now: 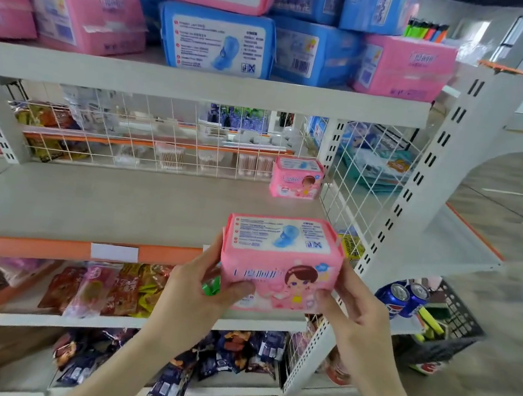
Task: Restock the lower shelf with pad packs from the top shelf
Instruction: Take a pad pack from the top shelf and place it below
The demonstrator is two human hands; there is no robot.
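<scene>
Lower shelf edge [47,247] behind pink pack [281,263]

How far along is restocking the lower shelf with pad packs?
One pink pack stands at the back right of the lower shelf. The left hand and right hand hold a second pink pack in front of that shelf, not yet placed. Many pink and blue packs sit on the top shelf.

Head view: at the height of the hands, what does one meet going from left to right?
The left hand → pink pad pack → right hand → blue Pepsi cans → black plastic crate.
</scene>
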